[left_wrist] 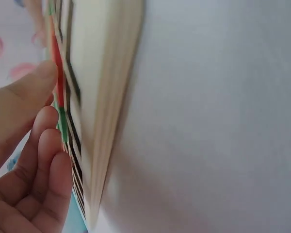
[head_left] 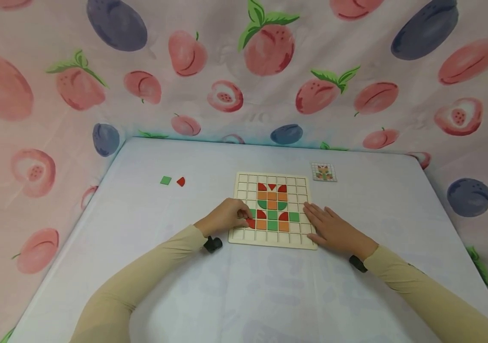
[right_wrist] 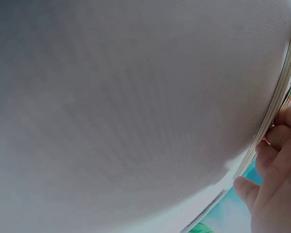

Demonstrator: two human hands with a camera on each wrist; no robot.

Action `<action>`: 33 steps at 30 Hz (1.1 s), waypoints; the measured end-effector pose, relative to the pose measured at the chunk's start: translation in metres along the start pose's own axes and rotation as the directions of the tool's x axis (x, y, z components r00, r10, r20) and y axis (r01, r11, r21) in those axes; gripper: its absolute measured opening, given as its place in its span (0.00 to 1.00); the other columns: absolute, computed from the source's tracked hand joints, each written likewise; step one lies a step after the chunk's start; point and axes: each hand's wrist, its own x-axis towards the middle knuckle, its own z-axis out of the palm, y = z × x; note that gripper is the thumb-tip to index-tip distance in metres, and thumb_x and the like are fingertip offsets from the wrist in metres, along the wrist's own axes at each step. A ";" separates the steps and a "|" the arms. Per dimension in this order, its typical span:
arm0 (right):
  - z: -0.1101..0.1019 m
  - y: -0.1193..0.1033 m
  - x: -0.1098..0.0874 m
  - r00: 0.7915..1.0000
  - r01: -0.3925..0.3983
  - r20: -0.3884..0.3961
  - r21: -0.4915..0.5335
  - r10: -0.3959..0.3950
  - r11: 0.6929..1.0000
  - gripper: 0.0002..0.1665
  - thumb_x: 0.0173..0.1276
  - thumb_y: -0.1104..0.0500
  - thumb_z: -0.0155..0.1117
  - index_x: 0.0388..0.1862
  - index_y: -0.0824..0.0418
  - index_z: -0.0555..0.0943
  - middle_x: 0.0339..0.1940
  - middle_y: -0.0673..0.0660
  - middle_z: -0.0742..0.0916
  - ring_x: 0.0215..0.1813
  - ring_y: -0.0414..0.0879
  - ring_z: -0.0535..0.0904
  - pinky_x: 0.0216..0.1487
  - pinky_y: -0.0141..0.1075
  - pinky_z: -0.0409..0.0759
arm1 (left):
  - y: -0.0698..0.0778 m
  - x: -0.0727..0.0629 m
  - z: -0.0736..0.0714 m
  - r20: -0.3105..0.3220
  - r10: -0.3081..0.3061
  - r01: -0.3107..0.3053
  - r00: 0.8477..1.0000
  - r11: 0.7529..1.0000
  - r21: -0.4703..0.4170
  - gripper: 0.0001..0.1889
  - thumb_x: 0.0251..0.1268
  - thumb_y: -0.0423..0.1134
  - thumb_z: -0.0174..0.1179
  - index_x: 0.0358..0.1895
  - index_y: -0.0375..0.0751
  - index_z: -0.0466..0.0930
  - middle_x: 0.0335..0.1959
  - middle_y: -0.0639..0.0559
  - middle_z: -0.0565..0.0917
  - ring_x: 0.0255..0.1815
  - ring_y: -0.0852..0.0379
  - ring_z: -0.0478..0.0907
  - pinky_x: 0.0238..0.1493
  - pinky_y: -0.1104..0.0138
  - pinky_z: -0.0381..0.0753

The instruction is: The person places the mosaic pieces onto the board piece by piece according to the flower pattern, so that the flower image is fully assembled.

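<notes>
A pale wooden grid board (head_left: 279, 240) lies on the table, with red, orange and green tiles forming a flower-like pattern in its cells. At the board's left side, my left hand (head_left: 229, 214) pinches a red quarter-circle tile (head_left: 251, 224) low over the pattern's lower left. The left wrist view shows the thumb (left_wrist: 44, 73) against red at the board's surface, the other fingers curled below it. My right hand (head_left: 334, 229) rests its extended fingers on the board's right edge. In the right wrist view, those fingertips (right_wrist: 280, 136) meet the layered wooden edge.
Left of the board lie a loose green square tile (head_left: 165, 180) and a red quarter-circle piece (head_left: 181, 182). A small pattern card (head_left: 324, 172) sits beyond the board's upper right corner. Fruit-printed cloth (head_left: 226, 57) walls the white table's back and sides.
</notes>
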 end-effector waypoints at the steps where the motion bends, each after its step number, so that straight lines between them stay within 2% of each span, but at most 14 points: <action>1: 0.000 0.000 0.000 1.000 0.000 -0.001 0.000 0.000 1.000 0.44 0.70 0.43 0.52 0.74 0.65 0.52 0.76 0.62 0.59 0.76 0.56 0.54 0.72 0.56 0.55 | -0.002 -0.001 -0.001 -0.003 -0.010 0.010 1.000 1.000 -0.024 0.08 0.52 0.34 0.69 0.37 0.41 0.85 0.33 0.54 0.84 0.33 0.62 0.74 0.37 0.73 0.76; 4: 0.000 -0.001 0.000 1.000 -0.001 0.004 0.003 0.001 1.000 0.44 0.70 0.43 0.52 0.74 0.65 0.52 0.76 0.62 0.58 0.76 0.56 0.54 0.72 0.56 0.54 | -0.011 -0.004 -0.009 -0.022 -0.040 0.038 0.999 0.995 -0.088 0.10 0.53 0.36 0.69 0.40 0.41 0.85 0.34 0.54 0.83 0.33 0.63 0.75 0.38 0.73 0.76; 7: 0.000 -0.001 0.000 1.000 -0.005 0.012 0.004 0.005 1.000 0.44 0.70 0.42 0.51 0.75 0.64 0.51 0.76 0.61 0.58 0.76 0.56 0.53 0.72 0.56 0.54 | -0.020 -0.008 -0.024 -0.059 -0.061 0.052 0.996 0.988 -0.147 0.12 0.53 0.37 0.69 0.42 0.40 0.85 0.34 0.52 0.84 0.34 0.61 0.75 0.39 0.72 0.77; 12: 0.000 -0.002 0.000 1.000 0.004 -0.001 0.009 -0.004 1.000 0.44 0.70 0.42 0.52 0.74 0.65 0.52 0.76 0.61 0.58 0.76 0.56 0.54 0.72 0.56 0.55 | -0.040 -0.017 -0.053 -0.166 -0.105 0.067 0.981 0.973 -0.223 0.16 0.54 0.34 0.67 0.48 0.35 0.82 0.39 0.44 0.85 0.38 0.57 0.78 0.45 0.66 0.80; 15: 0.001 -0.001 0.000 1.000 0.005 -0.006 0.010 -0.005 1.000 0.44 0.70 0.42 0.52 0.74 0.65 0.52 0.76 0.61 0.58 0.76 0.56 0.54 0.72 0.56 0.55 | -0.054 -0.024 -0.070 -0.271 -0.164 0.094 0.948 0.962 -0.256 0.18 0.56 0.34 0.66 0.50 0.34 0.81 0.42 0.41 0.84 0.40 0.54 0.79 0.48 0.63 0.80; 19: 0.002 0.000 0.000 1.000 -0.002 0.006 0.019 0.002 1.000 0.44 0.70 0.42 0.51 0.75 0.64 0.51 0.77 0.60 0.57 0.76 0.55 0.53 0.72 0.56 0.54 | -0.072 -0.035 -0.086 -0.414 -0.252 0.143 0.875 0.950 -0.276 0.19 0.57 0.37 0.66 0.52 0.36 0.80 0.45 0.41 0.84 0.43 0.53 0.79 0.48 0.67 0.79; 22: 0.002 0.000 0.000 1.000 -0.005 0.011 0.017 0.005 1.000 0.45 0.70 0.42 0.51 0.75 0.64 0.51 0.77 0.61 0.57 0.76 0.56 0.52 0.72 0.56 0.54 | -0.083 -0.042 -0.093 -0.485 -0.296 0.170 0.823 0.943 -0.286 0.19 0.56 0.38 0.67 0.51 0.37 0.81 0.46 0.41 0.84 0.45 0.52 0.79 0.47 0.74 0.78; 24: 0.001 0.000 0.000 1.000 -0.004 0.012 0.009 0.004 1.000 0.44 0.70 0.42 0.51 0.75 0.64 0.51 0.77 0.61 0.57 0.76 0.56 0.53 0.72 0.56 0.54 | -0.090 -0.046 -0.095 -0.515 -0.320 0.185 0.795 0.937 -0.295 0.19 0.55 0.36 0.67 0.51 0.36 0.81 0.46 0.39 0.84 0.45 0.50 0.80 0.44 0.79 0.76; 26: 0.000 -0.001 0.000 1.000 -0.005 0.014 0.012 0.005 1.000 0.44 0.70 0.42 0.51 0.75 0.65 0.51 0.77 0.61 0.57 0.76 0.56 0.53 0.72 0.56 0.53 | -0.095 -0.049 -0.096 -0.527 -0.348 0.212 0.775 0.929 -0.302 0.19 0.55 0.36 0.67 0.51 0.36 0.81 0.46 0.39 0.84 0.46 0.48 0.80 0.43 0.79 0.76; 28: 0.000 -0.001 0.000 1.000 -0.005 0.015 0.016 0.005 1.000 0.44 0.70 0.42 0.51 0.75 0.65 0.51 0.76 0.61 0.57 0.76 0.56 0.53 0.72 0.56 0.53 | -0.099 -0.051 -0.097 -0.530 -0.374 0.245 0.761 0.922 -0.298 0.20 0.55 0.34 0.67 0.52 0.35 0.80 0.47 0.37 0.83 0.47 0.46 0.80 0.45 0.74 0.77; 32: 0.000 0.000 0.000 1.000 -0.004 0.012 0.022 0.004 1.000 0.44 0.70 0.42 0.51 0.75 0.65 0.51 0.77 0.61 0.57 0.76 0.56 0.52 0.72 0.56 0.53 | -0.103 -0.054 -0.099 -0.527 -0.407 0.316 0.746 0.913 -0.258 0.20 0.54 0.32 0.67 0.53 0.34 0.79 0.48 0.36 0.82 0.47 0.44 0.79 0.47 0.61 0.77; 33: 0.001 0.000 0.000 1.000 -0.003 0.009 0.021 0.003 1.000 0.44 0.70 0.42 0.51 0.75 0.65 0.50 0.77 0.61 0.57 0.76 0.56 0.52 0.72 0.56 0.53 | -0.105 -0.055 -0.098 -0.527 -0.406 0.325 0.746 0.914 -0.244 0.21 0.54 0.32 0.67 0.53 0.34 0.79 0.48 0.36 0.82 0.47 0.43 0.79 0.48 0.59 0.76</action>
